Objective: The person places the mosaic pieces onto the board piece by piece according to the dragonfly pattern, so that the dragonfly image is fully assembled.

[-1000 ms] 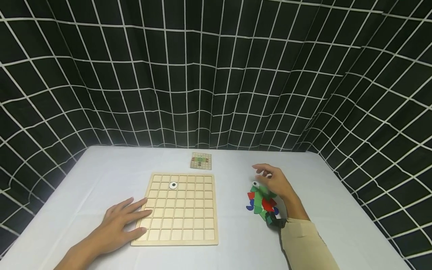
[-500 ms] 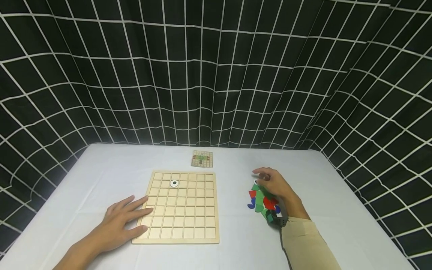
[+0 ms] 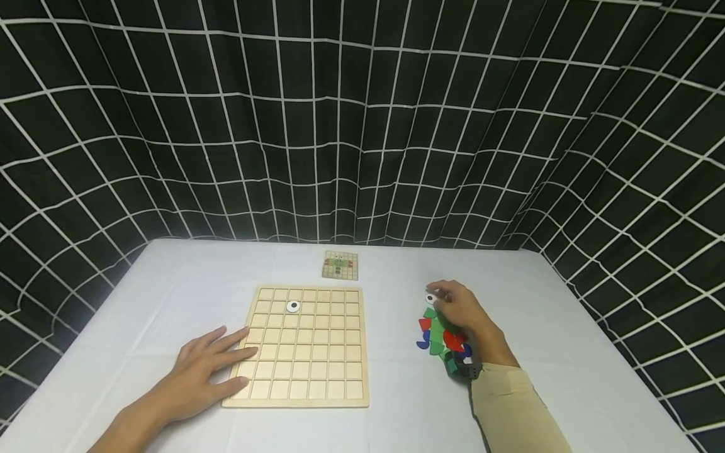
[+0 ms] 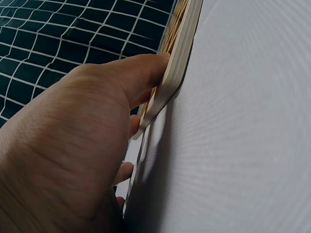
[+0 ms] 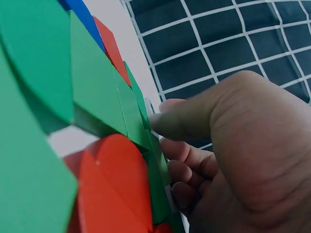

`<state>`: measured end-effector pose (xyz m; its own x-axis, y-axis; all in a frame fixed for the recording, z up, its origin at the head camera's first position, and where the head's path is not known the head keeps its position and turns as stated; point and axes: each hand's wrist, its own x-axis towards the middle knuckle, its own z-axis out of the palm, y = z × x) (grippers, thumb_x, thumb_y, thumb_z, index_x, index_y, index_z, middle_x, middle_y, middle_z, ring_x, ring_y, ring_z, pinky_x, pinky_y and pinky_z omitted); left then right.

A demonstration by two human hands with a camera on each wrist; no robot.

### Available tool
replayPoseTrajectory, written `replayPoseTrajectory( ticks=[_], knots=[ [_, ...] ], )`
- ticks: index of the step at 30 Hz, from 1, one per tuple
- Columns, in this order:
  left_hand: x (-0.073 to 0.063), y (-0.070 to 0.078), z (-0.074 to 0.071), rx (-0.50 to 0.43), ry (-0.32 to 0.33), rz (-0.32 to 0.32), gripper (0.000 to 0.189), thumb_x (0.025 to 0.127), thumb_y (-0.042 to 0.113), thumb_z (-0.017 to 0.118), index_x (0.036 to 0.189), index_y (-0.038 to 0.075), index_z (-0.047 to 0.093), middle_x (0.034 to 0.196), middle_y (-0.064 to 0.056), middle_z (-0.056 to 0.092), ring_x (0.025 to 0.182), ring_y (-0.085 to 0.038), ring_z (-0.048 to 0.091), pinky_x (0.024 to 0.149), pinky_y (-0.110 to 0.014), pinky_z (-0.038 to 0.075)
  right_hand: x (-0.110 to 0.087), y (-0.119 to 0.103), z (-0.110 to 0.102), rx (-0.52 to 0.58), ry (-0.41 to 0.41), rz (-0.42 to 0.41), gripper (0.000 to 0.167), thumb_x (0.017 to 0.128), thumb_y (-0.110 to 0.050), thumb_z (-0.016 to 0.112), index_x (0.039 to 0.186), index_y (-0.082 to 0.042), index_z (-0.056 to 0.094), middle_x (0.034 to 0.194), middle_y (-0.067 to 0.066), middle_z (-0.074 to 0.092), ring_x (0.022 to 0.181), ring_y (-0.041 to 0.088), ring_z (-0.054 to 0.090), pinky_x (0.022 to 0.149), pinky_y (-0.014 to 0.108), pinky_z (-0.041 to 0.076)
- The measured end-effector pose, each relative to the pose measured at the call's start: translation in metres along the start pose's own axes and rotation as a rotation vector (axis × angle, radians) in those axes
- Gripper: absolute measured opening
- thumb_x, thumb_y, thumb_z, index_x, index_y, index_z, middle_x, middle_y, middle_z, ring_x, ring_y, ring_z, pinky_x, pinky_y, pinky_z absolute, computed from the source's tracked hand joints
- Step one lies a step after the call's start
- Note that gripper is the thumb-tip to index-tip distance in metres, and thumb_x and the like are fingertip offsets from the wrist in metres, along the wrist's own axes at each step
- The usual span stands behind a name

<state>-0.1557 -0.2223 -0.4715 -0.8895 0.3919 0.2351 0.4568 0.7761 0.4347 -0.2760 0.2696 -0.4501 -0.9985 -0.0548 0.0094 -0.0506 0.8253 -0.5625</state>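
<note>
My left hand (image 3: 201,377) lies spread at the left edge of a square wooden grid board (image 3: 365,352), fingertips and thumb resting on its rim. In the left wrist view the thumb (image 4: 141,73) presses on the board's edge (image 4: 177,68). One round white eye piece with a dark centre (image 3: 292,306) sits in a cell of the second row. To the right, my right hand (image 3: 461,306) pinches another round eye piece (image 3: 430,298) between thumb and index finger, at the far end of a pile of coloured pieces (image 3: 436,330). The other right fingers are curled.
A small card with a gridded green and red figure (image 3: 340,265) lies behind the board. The pile holds green, red (image 5: 119,179) and blue (image 3: 423,345) flat pieces, partly under the right wrist. A black cloth with white grid lines (image 3: 340,126) hangs behind the white table (image 3: 170,283).
My right hand has come down to the eye piece at the pile's far end, and the piece has shifted slightly away from the pile. The left hand stays at the board.
</note>
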Motion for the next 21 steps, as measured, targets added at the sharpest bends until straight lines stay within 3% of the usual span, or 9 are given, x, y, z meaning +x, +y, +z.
replayPoseTrajectory(
  ticks=[10, 14, 18, 21],
  knots=[
    [-0.0001, 0.0003, -0.0013, -0.003, -0.001, 0.000, 0.041, 0.082, 0.050, 0.063, 0.121, 0.036, 0.061, 0.144, 0.003, 0.044, 0.133, -0.038, 0.030, 0.100, -0.056, 0.017, -0.0021, -0.0058, -0.0016, -0.034, 0.008, 0.002, 0.028, 0.085, -0.016, 0.065, 0.112, -0.008, 0.065, 0.108, 0.014, 0.061, 0.101, 0.031, 0.057, 0.086, 0.047, 0.051],
    [-0.0001, 0.0003, -0.0019, -0.010, -0.001, -0.009, 0.040, 0.082, 0.050, 0.063, 0.120, 0.036, 0.061, 0.144, 0.003, 0.044, 0.133, -0.039, 0.030, 0.100, -0.057, 0.017, -0.0013, -0.0054, -0.0015, -0.018, 0.027, 0.050, 0.033, 0.085, -0.027, 0.066, 0.112, -0.009, 0.063, 0.110, 0.014, 0.062, 0.102, 0.030, 0.058, 0.087, 0.046, 0.051],
    [-0.0001, 0.0012, -0.0011, -0.021, -0.007, -0.022, 0.041, 0.082, 0.050, 0.063, 0.120, 0.037, 0.061, 0.144, 0.003, 0.044, 0.134, -0.039, 0.030, 0.100, -0.059, 0.017, -0.0029, -0.0043, -0.0038, 0.025, 0.056, 0.109, 0.037, 0.084, -0.034, 0.066, 0.114, -0.012, 0.061, 0.109, 0.013, 0.062, 0.097, 0.027, 0.057, 0.083, 0.041, 0.055],
    [-0.0004, 0.0022, -0.0012, -0.027, -0.013, -0.029, 0.041, 0.082, 0.051, 0.063, 0.120, 0.037, 0.061, 0.144, 0.002, 0.044, 0.134, -0.039, 0.029, 0.100, -0.060, 0.017, -0.0053, -0.0063, -0.0091, 0.044, 0.107, 0.088, 0.036, 0.083, -0.032, 0.068, 0.113, -0.012, 0.062, 0.103, 0.012, 0.063, 0.092, 0.025, 0.056, 0.074, 0.035, 0.056]
  ],
)
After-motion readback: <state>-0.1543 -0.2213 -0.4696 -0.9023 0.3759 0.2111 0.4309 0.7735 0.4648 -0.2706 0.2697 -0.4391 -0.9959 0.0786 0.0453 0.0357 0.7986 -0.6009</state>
